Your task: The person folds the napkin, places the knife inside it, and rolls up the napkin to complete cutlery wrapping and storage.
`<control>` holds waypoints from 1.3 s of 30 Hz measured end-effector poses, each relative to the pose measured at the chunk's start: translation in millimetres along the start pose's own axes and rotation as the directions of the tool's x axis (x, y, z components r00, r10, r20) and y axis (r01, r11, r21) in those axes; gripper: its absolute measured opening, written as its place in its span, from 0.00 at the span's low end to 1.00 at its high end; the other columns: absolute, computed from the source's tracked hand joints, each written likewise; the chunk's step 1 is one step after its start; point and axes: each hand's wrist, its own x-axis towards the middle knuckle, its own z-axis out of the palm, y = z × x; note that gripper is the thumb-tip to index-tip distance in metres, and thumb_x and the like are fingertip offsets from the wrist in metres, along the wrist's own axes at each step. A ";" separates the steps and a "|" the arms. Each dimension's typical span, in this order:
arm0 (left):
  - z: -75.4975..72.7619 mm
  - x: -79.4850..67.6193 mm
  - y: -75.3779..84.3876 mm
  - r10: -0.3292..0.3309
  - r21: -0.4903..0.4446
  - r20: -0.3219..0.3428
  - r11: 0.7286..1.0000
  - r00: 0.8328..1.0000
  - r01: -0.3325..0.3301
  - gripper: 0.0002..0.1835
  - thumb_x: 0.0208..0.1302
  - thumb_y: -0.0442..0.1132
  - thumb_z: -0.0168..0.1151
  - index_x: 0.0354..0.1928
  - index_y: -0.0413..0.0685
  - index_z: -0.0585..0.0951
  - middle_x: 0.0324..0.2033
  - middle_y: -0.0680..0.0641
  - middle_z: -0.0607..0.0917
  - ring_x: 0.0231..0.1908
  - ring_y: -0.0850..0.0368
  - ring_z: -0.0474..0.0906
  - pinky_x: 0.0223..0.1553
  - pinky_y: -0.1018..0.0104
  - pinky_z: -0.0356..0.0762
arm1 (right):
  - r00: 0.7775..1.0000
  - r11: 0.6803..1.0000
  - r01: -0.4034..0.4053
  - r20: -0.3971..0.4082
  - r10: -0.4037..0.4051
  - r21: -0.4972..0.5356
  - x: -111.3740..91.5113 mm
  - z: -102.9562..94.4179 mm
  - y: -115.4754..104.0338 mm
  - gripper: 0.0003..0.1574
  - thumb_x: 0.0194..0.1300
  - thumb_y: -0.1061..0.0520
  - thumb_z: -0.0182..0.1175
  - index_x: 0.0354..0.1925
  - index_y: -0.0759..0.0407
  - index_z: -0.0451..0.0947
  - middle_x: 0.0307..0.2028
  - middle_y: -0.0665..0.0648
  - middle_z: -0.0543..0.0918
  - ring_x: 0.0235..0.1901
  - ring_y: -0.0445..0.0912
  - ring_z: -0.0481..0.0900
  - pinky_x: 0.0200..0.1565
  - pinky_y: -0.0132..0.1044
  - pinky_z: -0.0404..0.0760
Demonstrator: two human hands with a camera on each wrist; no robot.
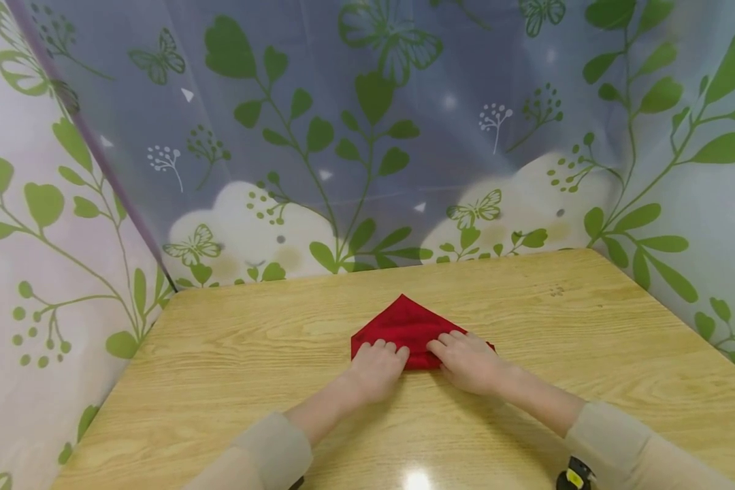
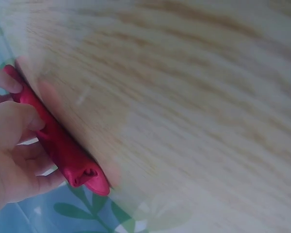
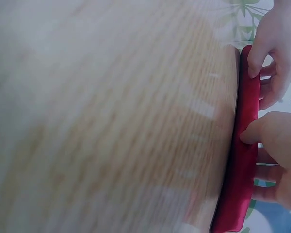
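Observation:
A red cloth (image 1: 404,320) lies on the wooden table in front of me, its far side coming to a point. Along its near edge the fabric is rolled into a thick strip, and the coiled end of this roll (image 2: 85,174) shows in the left wrist view. My left hand (image 1: 376,371) grips the left part of the roll, fingers over the top and thumb at the near side. To its right, my right hand (image 1: 471,364) holds the roll the same way. In the right wrist view its thumb presses on the red roll (image 3: 240,184).
The light wooden table (image 1: 233,367) reaches back to a curtain (image 1: 453,150) printed with green leaves and butterflies, which also hangs along both sides. A small black and yellow object (image 1: 574,474) is by the right sleeve at the bottom.

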 end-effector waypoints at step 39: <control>-0.1 -12.8 2.7 0.062 0.161 -0.128 0.986 0.990 -0.041 0.13 0.58 0.43 0.61 0.44 0.48 0.76 0.34 0.50 0.73 0.35 0.55 0.68 0.30 0.64 0.68 | 0.989 0.973 0.090 0.100 -0.113 0.210 4.9 -9.8 14.2 0.14 0.59 0.67 0.57 0.46 0.63 0.73 0.38 0.56 0.77 0.38 0.49 0.78 0.43 0.40 0.76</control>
